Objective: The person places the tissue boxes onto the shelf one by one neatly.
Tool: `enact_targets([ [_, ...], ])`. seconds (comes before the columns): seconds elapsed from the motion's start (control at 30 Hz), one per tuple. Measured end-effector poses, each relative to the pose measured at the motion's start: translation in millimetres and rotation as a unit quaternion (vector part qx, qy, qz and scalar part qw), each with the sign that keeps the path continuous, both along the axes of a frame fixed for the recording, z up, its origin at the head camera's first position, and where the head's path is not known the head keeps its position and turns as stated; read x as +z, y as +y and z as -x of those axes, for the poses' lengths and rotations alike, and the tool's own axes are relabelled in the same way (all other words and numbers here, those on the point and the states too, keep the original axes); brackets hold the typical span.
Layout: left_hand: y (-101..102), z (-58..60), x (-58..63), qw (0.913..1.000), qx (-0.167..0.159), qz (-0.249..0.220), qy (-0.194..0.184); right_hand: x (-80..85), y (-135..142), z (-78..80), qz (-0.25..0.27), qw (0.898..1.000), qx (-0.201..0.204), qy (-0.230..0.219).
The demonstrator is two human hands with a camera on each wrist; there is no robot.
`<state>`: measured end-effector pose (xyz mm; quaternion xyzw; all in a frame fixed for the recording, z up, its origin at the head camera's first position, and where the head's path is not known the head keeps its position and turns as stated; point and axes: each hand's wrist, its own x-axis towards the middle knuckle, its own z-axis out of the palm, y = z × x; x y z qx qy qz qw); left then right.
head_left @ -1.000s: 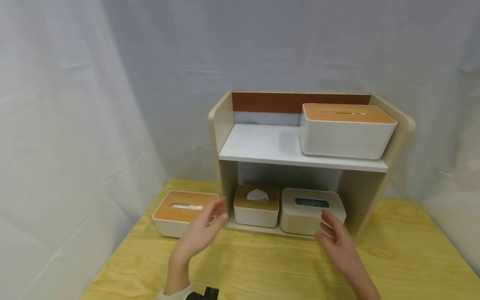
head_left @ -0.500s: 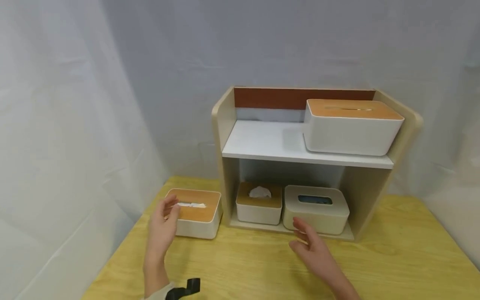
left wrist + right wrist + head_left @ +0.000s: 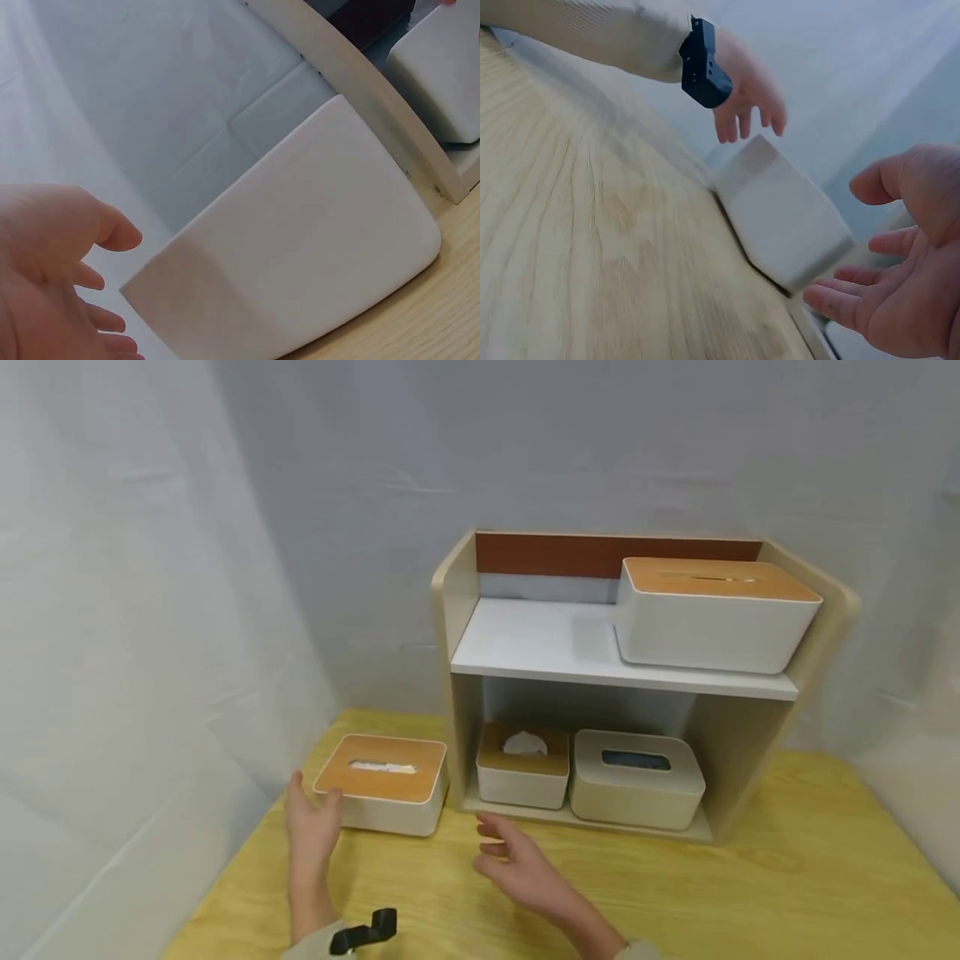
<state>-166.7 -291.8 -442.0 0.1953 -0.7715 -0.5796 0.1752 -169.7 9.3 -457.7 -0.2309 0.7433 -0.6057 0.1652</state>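
A white tissue box (image 3: pixel 390 814) with a wood-look lid and a slot showing white tissue stands on the table, left of the shelf. My left hand (image 3: pixel 311 831) is at its left front corner, thumb and fingers spread apart; in the left wrist view the fingers (image 3: pixel 105 319) lie just off the box's end wall. My right hand (image 3: pixel 521 868) hovers over the table to the right of the box, its fingers loosely bent and holding nothing. The right wrist view has the same box (image 3: pixel 780 210) between both hands.
A two-tier shelf (image 3: pixel 525 643) stands behind. Its upper board carries a large wood-lidded tissue box (image 3: pixel 712 631) at the right. Below sit a small wood-topped tissue box (image 3: pixel 522 787) and a beige tissue box (image 3: pixel 637 802). White sheeting (image 3: pixel 150 610) hangs beyond the wooden table (image 3: pixel 787 877).
My left hand has moved left, past the box's front, to its left corner. My right hand has swept left from before the beige box toward the box on the table.
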Motion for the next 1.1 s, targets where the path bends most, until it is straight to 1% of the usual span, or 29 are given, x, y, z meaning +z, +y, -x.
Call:
enact_targets([
  [0.17, -1.2, 2.1, -6.1, 0.9993, -0.028, 0.0, -0.024, -6.9, -27.4, 5.5, 0.015, 1.0, -0.006, -0.023],
  [0.3, -2.5, -0.1, -8.8, 0.9987, -0.042, -0.017, -0.025, -9.6, -45.7, 8.0, 0.021, 0.999, 0.002, -0.045],
  [0.43, -1.9, -0.6, -11.3, 0.9981, -0.046, -0.033, -0.023, -12.5, -60.4, 10.2, 0.02, 0.998, 0.005, -0.057],
  [0.63, -0.8, -0.1, -15.6, 0.9974, -0.053, -0.041, -0.026, -16.9, -75.1, 11.3, 0.018, 0.998, -0.001, -0.067],
  [0.73, -0.6, 1.3, -16.4, 0.9975, -0.052, -0.043, -0.023, -17.8, -79.0, 10.6, 0.008, 0.997, 0.0, -0.073],
  [0.8, -0.5, 2.2, -16.1, 0.9976, -0.049, -0.044, -0.018, -18.1, -80.6, 10.3, 0.004, 0.998, 0.006, -0.067],
  [0.9, -0.2, 3.5, -14.6, 0.9983, -0.039, -0.042, -0.01, -19.0, -81.5, 10.4, 0.0, 0.999, 0.012, -0.048],
  [1.0, -1.0, 4.3, -13.6, 0.9992, -0.03, -0.024, -0.011, -20.4, -81.6, 11.3, -0.002, 0.999, 0.016, -0.033],
  [1.1, -3.3, 3.4, -11.8, 0.9997, -0.02, -0.001, -0.017, -22.3, -82.4, 12.0, 0.004, 0.999, 0.03, -0.026],
])
